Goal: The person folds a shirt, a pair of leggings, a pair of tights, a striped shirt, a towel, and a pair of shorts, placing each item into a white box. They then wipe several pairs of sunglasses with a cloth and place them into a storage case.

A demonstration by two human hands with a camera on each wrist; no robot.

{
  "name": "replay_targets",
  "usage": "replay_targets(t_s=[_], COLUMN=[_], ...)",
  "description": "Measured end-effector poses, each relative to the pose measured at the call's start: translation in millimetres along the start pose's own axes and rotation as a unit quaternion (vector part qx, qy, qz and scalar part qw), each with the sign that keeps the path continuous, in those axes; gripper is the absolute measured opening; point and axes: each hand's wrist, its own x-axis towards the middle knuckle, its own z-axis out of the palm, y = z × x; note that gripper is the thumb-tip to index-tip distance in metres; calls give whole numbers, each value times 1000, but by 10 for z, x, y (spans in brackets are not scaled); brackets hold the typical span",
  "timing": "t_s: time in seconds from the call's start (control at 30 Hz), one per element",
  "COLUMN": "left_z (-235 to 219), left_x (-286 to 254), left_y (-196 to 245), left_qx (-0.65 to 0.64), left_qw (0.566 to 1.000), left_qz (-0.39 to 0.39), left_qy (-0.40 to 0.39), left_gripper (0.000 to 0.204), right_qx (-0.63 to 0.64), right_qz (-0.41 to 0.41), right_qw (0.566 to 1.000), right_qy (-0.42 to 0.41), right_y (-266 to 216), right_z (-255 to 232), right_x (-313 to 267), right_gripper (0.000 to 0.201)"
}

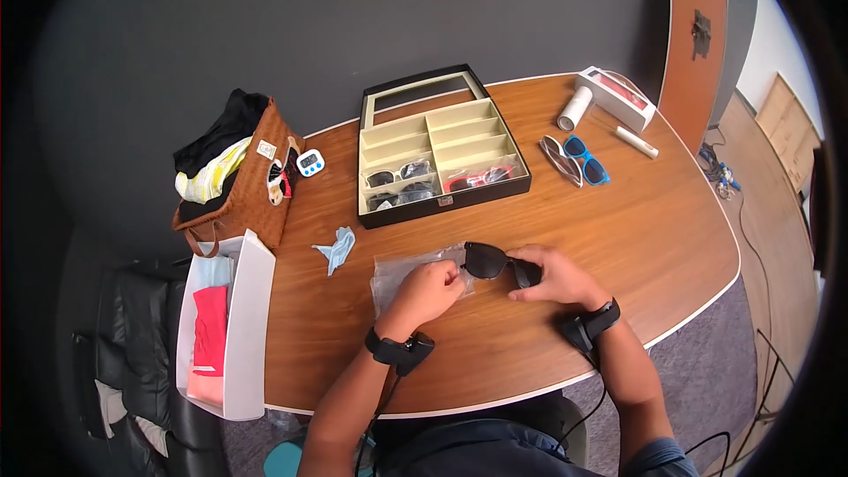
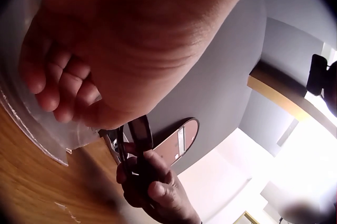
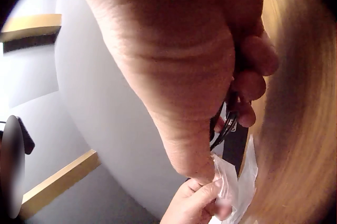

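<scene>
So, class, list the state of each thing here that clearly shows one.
Left hand: pinching plastic bag
Right hand: holding dark sunglasses
Dark sunglasses: held
Plastic bag: pinched, crinkled
Display case: open, partly filled
Basket: open, holding clothes
White box by basket: open, items inside
Blue cloth: crumpled
Blue sunglasses: lying loose

A dark navy shirt (image 1: 495,452) with soft creases covers the torso. To its right, a short slate-blue sleeve (image 1: 658,459) ends near the elbow, looking lighter than the shirt. Both forearms beyond the shirt are bare, as are the left hand (image 1: 430,290) and right hand (image 1: 558,276). Farther out from the shirt, each wrist wears a black band: the left wristband (image 1: 386,350) carries a boxy black camera module (image 1: 414,356), and the right wristband (image 1: 606,318) has a matching one. Thin black cables (image 1: 386,401) trail from both modules back towards the shirt.
</scene>
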Motion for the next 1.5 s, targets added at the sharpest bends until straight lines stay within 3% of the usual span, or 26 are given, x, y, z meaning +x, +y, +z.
replay_targets(t_s=[0.17, 0.3, 0.57, 0.63, 0.73, 0.9, 1.1, 1.23, 1.33, 1.4, 1.5], left_z=[-59, -106, -93, -94, -91, -110, -211, -213, -200, -209, -221], left_x=[-48, -66, -81, -103, -104, -100, -92, -105, -102, -105, -98], left_y=[28, 91, 171, 191, 204, 275, 207, 160, 103, 100, 111], left_qx=[-72, -35, 22, 42, 75, 83, 66, 58, 34, 30, 25], left_qw=[997, 998, 997, 994, 995, 995, 997, 998, 998, 998, 999], left_qz=[5, 29, 27, 65, 61, 49, 38, 39, 48, 55, 33], left_qy=[19, 52, 71, 75, 38, 1, 20, 7, 12, 12, -12], left_gripper=[23, 25, 24, 22, 20, 21, 20, 20, 19, 19, 20], right_qx=[-58, -133, -152, -165, -162, -172, -122, -122, -132, -133, -170], right_qz=[28, 25, 3, 16, 31, 64, 56, 88, 60, 56, 42], right_qw=[997, 989, 985, 983, 985, 976, 990, 987, 988, 989, 985], right_qy=[-41, -59, -84, -84, -43, -119, -38, -65, -48, 17, 2], right_y=[-126, -182, -261, -275, -290, -456, -250, -353, -385, -437, -442], right_z=[-54, -105, -120, -96, -40, -54, -61, -53, -53, -62, -63], right_x=[11, 10, -18, -19, -34, -5, -66, -60, -56, -43, -48], right_gripper=[57, 55, 55, 55, 50, 54, 56, 57, 55, 53, 50])
